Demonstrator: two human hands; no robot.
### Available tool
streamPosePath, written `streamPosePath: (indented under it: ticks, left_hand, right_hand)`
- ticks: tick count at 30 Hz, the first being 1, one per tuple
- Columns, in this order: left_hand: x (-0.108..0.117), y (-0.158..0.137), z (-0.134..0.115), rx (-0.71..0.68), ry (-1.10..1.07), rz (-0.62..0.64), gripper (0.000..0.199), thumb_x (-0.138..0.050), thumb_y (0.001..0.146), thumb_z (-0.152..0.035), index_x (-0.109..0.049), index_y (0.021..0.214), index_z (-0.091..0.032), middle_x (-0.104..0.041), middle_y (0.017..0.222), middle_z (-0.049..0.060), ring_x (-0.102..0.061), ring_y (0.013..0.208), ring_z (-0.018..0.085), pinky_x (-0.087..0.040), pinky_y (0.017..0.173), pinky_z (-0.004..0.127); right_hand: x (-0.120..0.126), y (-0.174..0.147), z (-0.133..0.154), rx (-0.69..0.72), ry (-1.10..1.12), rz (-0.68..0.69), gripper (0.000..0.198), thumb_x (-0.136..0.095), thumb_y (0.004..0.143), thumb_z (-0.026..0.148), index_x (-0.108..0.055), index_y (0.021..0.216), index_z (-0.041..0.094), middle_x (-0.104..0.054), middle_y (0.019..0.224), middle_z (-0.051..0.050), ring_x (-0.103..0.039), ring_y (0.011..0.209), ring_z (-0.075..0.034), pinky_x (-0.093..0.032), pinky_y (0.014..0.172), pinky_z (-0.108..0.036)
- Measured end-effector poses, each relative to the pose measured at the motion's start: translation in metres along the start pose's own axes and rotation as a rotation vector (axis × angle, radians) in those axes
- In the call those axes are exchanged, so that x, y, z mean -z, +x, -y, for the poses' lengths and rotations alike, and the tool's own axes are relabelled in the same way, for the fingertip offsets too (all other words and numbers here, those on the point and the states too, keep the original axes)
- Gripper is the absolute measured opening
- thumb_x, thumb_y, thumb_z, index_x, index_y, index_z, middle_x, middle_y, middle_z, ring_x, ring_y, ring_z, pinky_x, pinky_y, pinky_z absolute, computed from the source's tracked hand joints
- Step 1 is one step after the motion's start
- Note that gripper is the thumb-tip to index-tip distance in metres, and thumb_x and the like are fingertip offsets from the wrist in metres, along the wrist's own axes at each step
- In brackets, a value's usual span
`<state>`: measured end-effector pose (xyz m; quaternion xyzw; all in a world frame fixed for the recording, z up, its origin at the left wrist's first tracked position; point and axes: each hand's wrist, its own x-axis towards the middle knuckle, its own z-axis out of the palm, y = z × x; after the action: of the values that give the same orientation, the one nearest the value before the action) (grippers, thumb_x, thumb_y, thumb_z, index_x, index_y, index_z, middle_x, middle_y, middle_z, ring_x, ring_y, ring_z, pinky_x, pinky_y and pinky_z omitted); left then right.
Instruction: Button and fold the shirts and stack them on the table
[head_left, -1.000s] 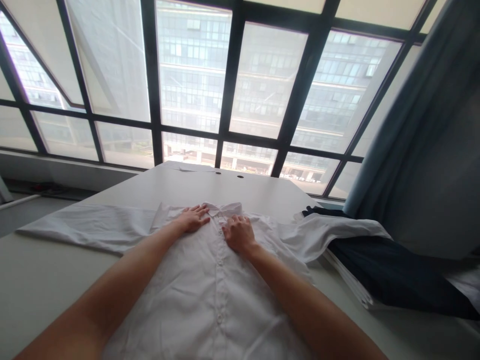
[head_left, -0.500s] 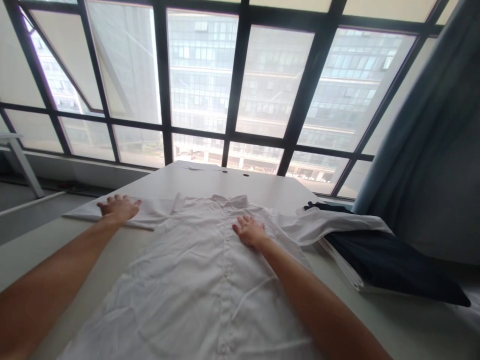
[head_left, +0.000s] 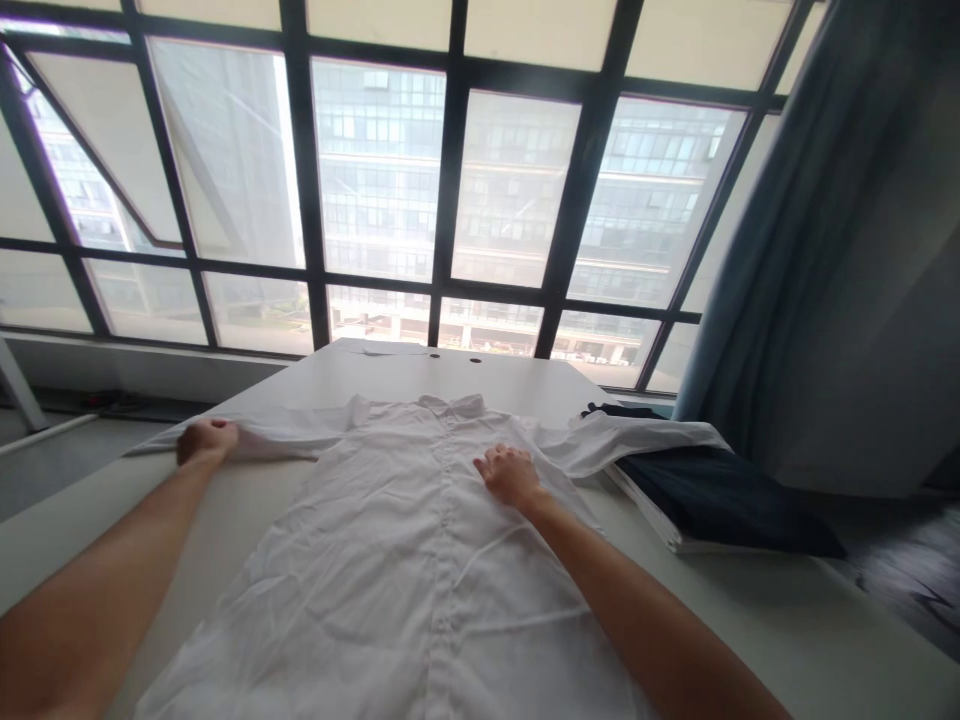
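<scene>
A white button-up shirt (head_left: pixel 390 540) lies front side up on the table, its collar toward the window and its sleeves spread to both sides. My left hand (head_left: pixel 207 440) is closed on the shirt's left-hand sleeve (head_left: pixel 289 430), near the cuff end. On the chest, just right of the button placket, rests my right hand (head_left: pixel 510 474); its fingers are slightly bent and apart, palm down on the fabric. The right-hand sleeve (head_left: pixel 637 436) reaches over a pile of folded dark cloth.
The folded dark navy cloth (head_left: pixel 727 500) sits on white layers at the table's right. A white sheet (head_left: pixel 390 348) lies at the far end of the white table (head_left: pixel 525 375). Beyond are framed windows (head_left: pixel 379 180) and a blue-grey curtain (head_left: pixel 757 240).
My left hand has gone from lying flat with spread fingers to closing on the sleeve. My right hand's fingers have bent a little on the chest. The view has shifted slightly.
</scene>
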<state>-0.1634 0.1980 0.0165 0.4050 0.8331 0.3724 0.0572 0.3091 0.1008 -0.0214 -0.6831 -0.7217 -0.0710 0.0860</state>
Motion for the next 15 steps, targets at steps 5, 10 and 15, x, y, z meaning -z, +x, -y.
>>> streamPosePath:
  ticks: [5,10,15]
  left_hand:
    - [-0.002,-0.066,-0.050,-0.692,-0.359,-0.406,0.023,-0.045,0.097,-0.022,-0.057,0.107,-0.005,-0.047,0.146,0.023,-0.042,0.139,0.026,-0.042,0.110,0.043]
    - [-0.016,-0.164,-0.049,-1.929,-0.076,0.201,0.029,-0.038,0.104,-0.019,-0.060,0.122,-0.020,-0.053,0.146,0.006,-0.040,0.141,0.016,-0.036,0.118,0.037]
    - [-0.023,-0.179,-0.020,-1.978,0.005,0.314,0.046,-0.041,0.103,-0.022,-0.039,0.149,-0.022,-0.046,0.150,0.011,-0.044,0.138,0.022,-0.043,0.112,0.040]
  right_hand:
    - [0.016,-0.019,-0.025,-0.040,0.312,-0.050,0.045,-0.037,0.101,0.043,-0.070,0.110,0.014,-0.067,0.121,-0.017,-0.061,0.113,-0.027,-0.040,0.100,-0.038]
    - [0.020,-0.021,-0.027,-0.132,1.120,0.066,0.061,-0.021,0.101,0.054,-0.066,0.111,0.014,-0.069,0.114,-0.017,-0.068,0.101,-0.025,-0.050,0.093,-0.043]
    - [0.018,-0.042,-0.016,-0.081,1.550,0.330,0.044,-0.049,0.091,0.053,-0.063,0.115,0.020,-0.071,0.108,-0.012,-0.071,0.084,-0.024,-0.056,0.079,-0.046]
